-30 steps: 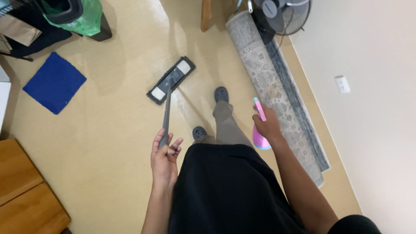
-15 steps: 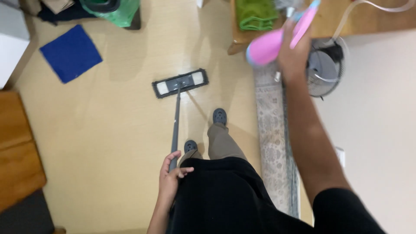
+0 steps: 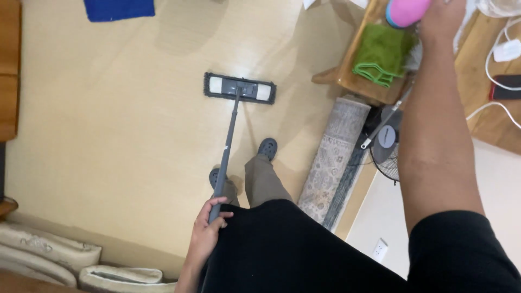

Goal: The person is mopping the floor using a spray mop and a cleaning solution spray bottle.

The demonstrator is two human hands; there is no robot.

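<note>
Here, the flat mop (image 3: 239, 88) is held by the left hand (image 3: 209, 228), whose fingers are wrapped around the near end of the grey handle; the mop head lies flat on the floor (image 3: 108, 135), far of the feet. The handle is judged stiff and light, best gripped near its upper end. A pink bottle (image 3: 407, 11) is held by the right hand (image 3: 442, 16) over the wooden desk (image 3: 353, 81), just beside a green cloth (image 3: 382, 54); its grip is cut off by the frame edge. A rolled rug (image 3: 334, 157) lies to the right.
</note>
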